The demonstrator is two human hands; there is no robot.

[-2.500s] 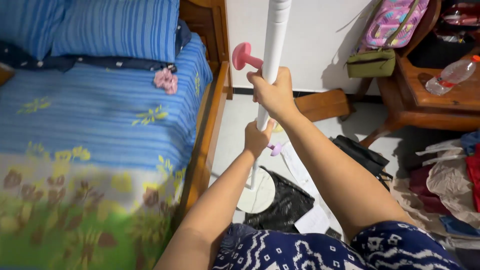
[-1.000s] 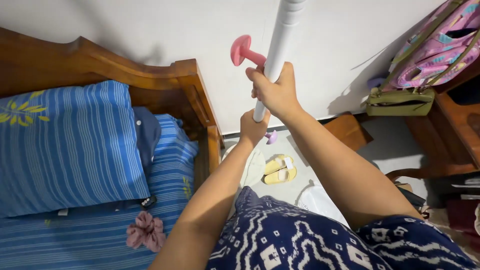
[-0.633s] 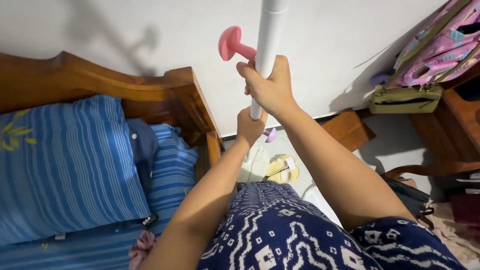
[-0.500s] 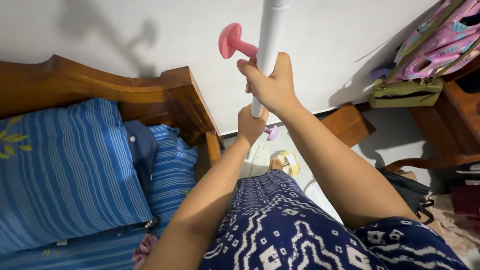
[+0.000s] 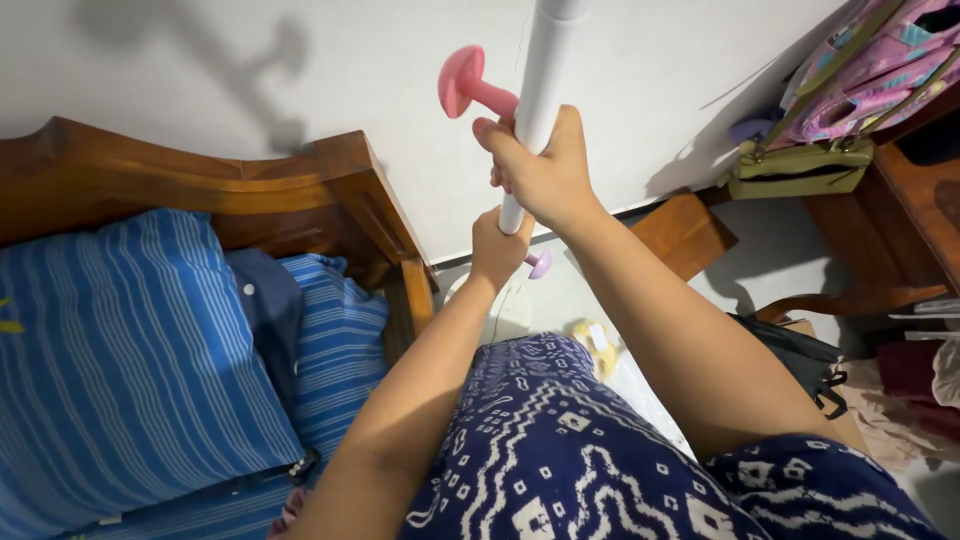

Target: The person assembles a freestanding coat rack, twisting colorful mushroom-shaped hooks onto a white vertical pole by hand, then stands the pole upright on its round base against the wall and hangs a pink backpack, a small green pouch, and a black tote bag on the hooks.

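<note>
Person's right hand wrapped tight around an upright white pole, left hand clamped on it just below, pink mushroom-shaped peg jutting out above the fists, small purple peg beneath, pole beside the wooden headboard, blue striped pillow at the bed's head end.

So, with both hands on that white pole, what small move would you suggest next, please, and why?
Probably lower the pole gently so its base stands flat by the bed. Both hands, right above left, grip it, and the base looks close to the floor.
</note>
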